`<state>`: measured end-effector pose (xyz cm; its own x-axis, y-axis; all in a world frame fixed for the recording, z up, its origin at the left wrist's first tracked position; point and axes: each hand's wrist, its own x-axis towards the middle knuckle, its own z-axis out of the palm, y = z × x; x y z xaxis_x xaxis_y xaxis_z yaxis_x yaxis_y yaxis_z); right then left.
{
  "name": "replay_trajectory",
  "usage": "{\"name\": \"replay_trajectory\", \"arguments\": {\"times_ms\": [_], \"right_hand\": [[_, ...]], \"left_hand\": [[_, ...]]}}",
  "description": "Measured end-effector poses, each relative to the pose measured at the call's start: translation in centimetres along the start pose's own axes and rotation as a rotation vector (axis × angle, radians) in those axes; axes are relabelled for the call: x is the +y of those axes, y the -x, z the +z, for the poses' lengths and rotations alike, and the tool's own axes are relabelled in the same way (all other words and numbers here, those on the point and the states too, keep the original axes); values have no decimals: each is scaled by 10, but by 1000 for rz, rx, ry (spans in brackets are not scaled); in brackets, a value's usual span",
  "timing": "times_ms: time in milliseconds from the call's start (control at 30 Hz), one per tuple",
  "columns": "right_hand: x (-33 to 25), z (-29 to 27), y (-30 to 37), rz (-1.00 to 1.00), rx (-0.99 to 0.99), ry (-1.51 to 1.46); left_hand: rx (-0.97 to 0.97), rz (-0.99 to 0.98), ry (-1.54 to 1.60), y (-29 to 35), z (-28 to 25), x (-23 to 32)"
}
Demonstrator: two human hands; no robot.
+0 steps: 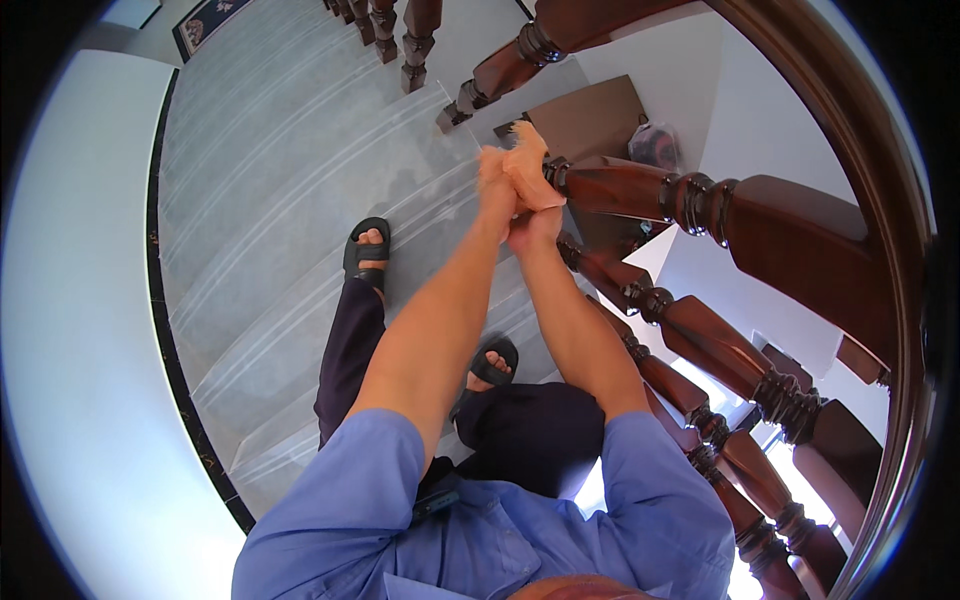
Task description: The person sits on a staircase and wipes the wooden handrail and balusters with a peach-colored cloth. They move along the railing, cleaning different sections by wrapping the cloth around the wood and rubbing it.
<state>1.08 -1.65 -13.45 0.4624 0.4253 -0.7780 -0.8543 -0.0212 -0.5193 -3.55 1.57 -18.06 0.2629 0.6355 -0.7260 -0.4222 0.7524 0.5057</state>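
An orange cloth [532, 168] with a frayed edge is bunched at the lower end of a dark red-brown turned wooden baluster [625, 187]. My left hand [494, 192] is closed on the cloth's left side, its fingers partly hidden by the fabric. Just below it, my right hand [534, 226] is closed around the cloth's lower part, close against the baluster's foot. Both arms reach forward together, and the hands nearly touch. The cloth covers part of the baluster's base.
Grey stone stairs [290, 200] with pale lines lie under my feet in black sandals [368, 250]. A curved wooden handrail [905, 240] and more balusters [720, 345] run along the right. A white wall [80, 300] bounds the left. Beyond the balusters sits a brown box-like object [590, 115] beside a clear plastic bag [655, 147].
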Motion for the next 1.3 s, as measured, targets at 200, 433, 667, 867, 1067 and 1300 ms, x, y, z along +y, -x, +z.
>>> {"name": "replay_trajectory", "arguments": {"times_ms": [200, 433, 667, 867, 1067, 1300], "right_hand": [[-52, -57, -65, 35, -349, -5], [-41, -50, -41, -43, -158, 30], [-53, -72, 69, 21, -172, 346], [-115, -97, 205, -242, -359, 523], [-166, -124, 331, -507, -371, 241], [-264, -80, 398, -1144, -299, 5]], "left_hand": [[-159, -86, -51, 38, 56, 17], [-108, 163, -315, 39, 43, -6], [88, 233, -469, 108, 20, -19], [-132, 270, -331, 217, 33, 58], [-170, 328, -332, 352, 101, 92], [-654, 704, -263, 430, 233, 116]]}}
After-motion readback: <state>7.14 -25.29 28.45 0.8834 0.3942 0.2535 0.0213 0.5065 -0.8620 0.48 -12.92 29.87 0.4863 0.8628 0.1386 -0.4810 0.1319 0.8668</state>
